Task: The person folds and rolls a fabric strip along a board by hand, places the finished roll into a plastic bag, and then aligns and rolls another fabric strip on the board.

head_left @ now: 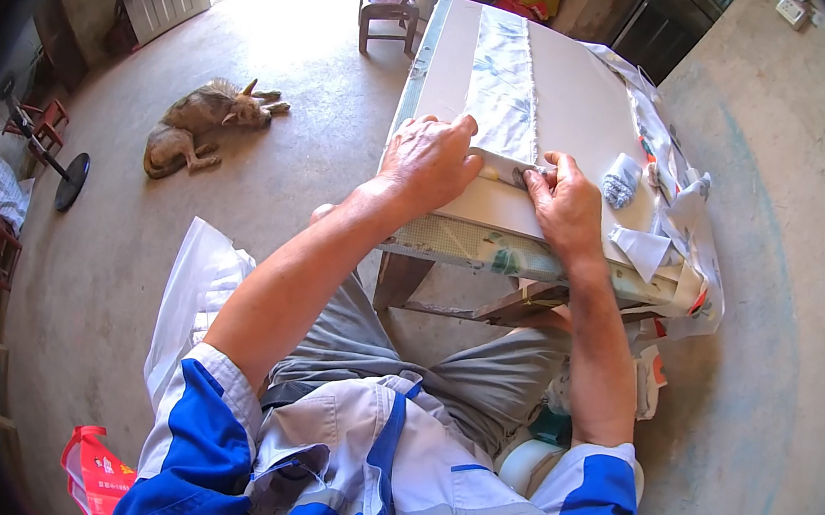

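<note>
A long white cloth strip with a faint bluish pattern and frayed edges lies lengthwise on the pale board covering the table. Its near end looks folded or rolled, with a darker band along it. My left hand, fingers curled, grips the left corner of that end. At the right corner, my right hand pinches the same end between thumb and fingers. Just right of my right hand sits a small roll of white and grey material. A loose white scrap lies nearer the table's front edge.
Crumpled white cloth or plastic hangs over the table's right side. A dog lies on the floor to the left. A wooden chair stands behind the table's far left corner. A red bag is at lower left.
</note>
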